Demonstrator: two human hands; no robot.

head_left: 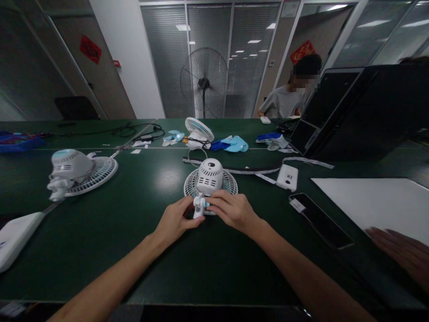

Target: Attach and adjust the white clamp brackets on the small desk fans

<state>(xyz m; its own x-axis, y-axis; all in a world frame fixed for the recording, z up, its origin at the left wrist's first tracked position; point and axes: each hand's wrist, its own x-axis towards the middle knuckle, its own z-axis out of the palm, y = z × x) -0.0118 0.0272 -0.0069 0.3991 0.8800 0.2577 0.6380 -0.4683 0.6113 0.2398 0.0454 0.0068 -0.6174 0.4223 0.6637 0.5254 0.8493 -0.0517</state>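
Observation:
A small white fan (210, 176) lies face down on the green table, its round grille against the surface and its vented motor housing up. The white neck joint (199, 203) of the fan points toward me. My left hand (176, 216) grips this joint from the left, thumb below and fingers above. From the right, my right hand (234, 209) pinches the light blue knob (205, 204) on the joint's side. The fingertips partly cover the joint and the near rim of the grille.
Another fan (72, 172) lies at the left, near a white box-like device (20, 237). A phone (320, 221), a white power bank (287, 177) and a white board (378, 201) are at the right, with another person's hand (398, 246). Farther back stand a third fan (197, 134) and a black case (362, 112).

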